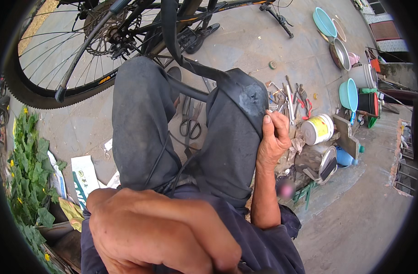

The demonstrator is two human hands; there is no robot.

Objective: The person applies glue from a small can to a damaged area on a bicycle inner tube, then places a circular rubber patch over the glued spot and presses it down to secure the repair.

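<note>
A black rubber inner tube [202, 70] hangs down beside the bicycle and lies flattened over my right knee, with a greyish scuffed area [252, 97] around a small dark spot. My right hand [274, 137] pinches the tube at the outer side of that knee. Close to the camera, my left hand [154, 229] is large, its fingers bent; whether it holds anything is hidden. Black-handled scissors [190, 128] lie on the ground between my legs. The rear wheel [68, 94] of a bicycle stands at the upper left, its kickstand [75, 65] in front.
Right of my knee lie wrenches [289, 102] and other hand tools, with a roll of tape [272, 65] above them. A white bucket [317, 129], blue basins [348, 95] and a metal bowl [340, 54] are further right. Leafy plants [30, 161] and a printed sack [85, 176] are left.
</note>
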